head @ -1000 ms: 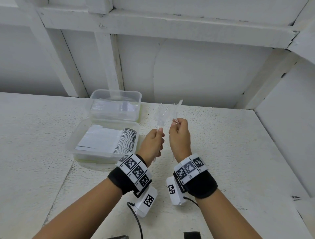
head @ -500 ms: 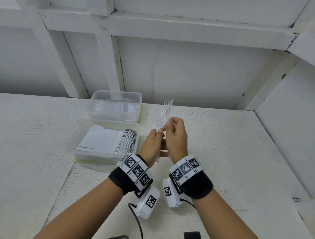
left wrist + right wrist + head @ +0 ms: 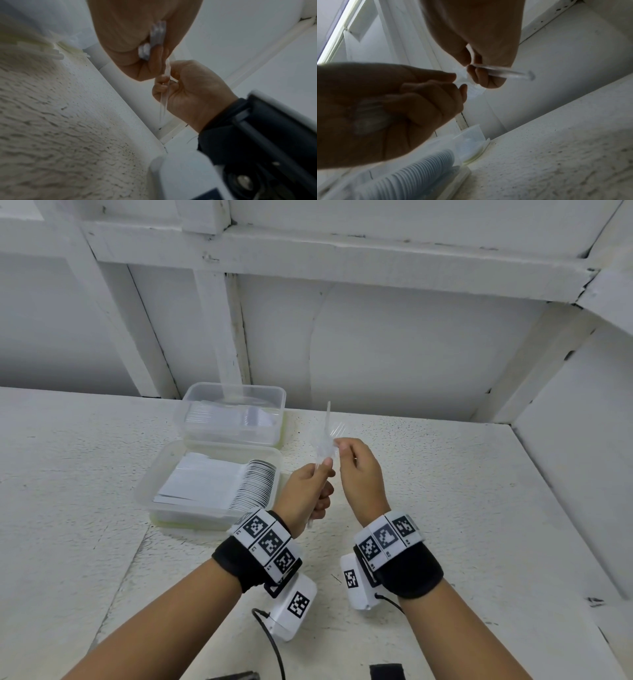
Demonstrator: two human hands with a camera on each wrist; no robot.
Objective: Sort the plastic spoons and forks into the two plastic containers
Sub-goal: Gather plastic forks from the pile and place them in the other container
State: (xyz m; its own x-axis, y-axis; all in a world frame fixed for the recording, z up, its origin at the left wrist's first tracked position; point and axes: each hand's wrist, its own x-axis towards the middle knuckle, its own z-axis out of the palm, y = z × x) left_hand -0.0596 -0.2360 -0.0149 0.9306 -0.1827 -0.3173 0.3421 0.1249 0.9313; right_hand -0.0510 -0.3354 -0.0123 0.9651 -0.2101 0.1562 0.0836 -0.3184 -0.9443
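Clear cutlery: left hand (image 3: 306, 493) grips a bundle of forks (image 3: 323, 445) by the handles.
Right hand (image 3: 361, 474): pinches one fork's head.
Right wrist view: stacked spoons (image 3: 419, 169) below the hands.

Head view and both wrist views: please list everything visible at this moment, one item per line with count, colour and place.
Far container: one, clear plastic, on the table by the wall; holds a row of clear utensils, type hard to tell.
Near container: one, clear plastic, touching the far one's front side; holds a tight row of white utensils.
Clear utensils: a small bunch, exact count unclear, fork tines visible, held in the air between both hands.
Table: one, white, rough-textured.
Wall: white panels with beams, behind the table.
Wrist bands: two, black with black-and-white markers.
Left hand: grips the handles.
Right hand: pinches one utensil near its head.
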